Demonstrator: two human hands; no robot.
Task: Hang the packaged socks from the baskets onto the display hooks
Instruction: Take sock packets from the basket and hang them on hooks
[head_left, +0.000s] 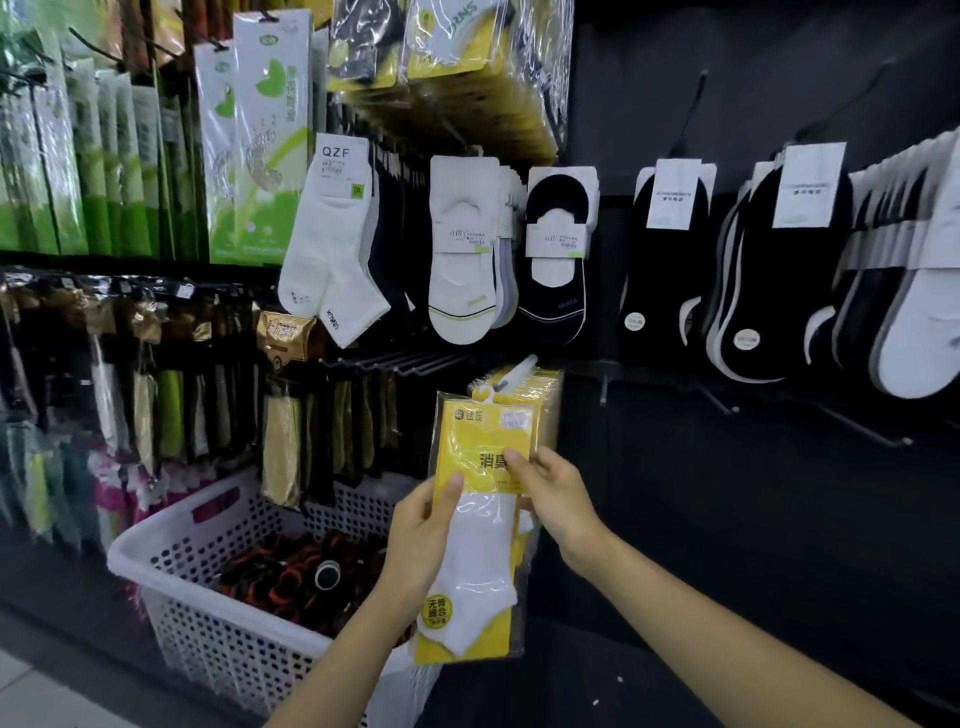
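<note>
Your left hand (423, 530) pinches the yellow sock packet (470, 571) by its left edge and your right hand (558, 501) by its right, with matching hung packets (540, 400) at its 12 o'clock. It's likely light, floppy and slick, so grip the stiffer card up top.

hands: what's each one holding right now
Left hand grips the yellow sock pack at its left edge.
Right hand pinches the same pack's right edge, thumb on the front.
</note>
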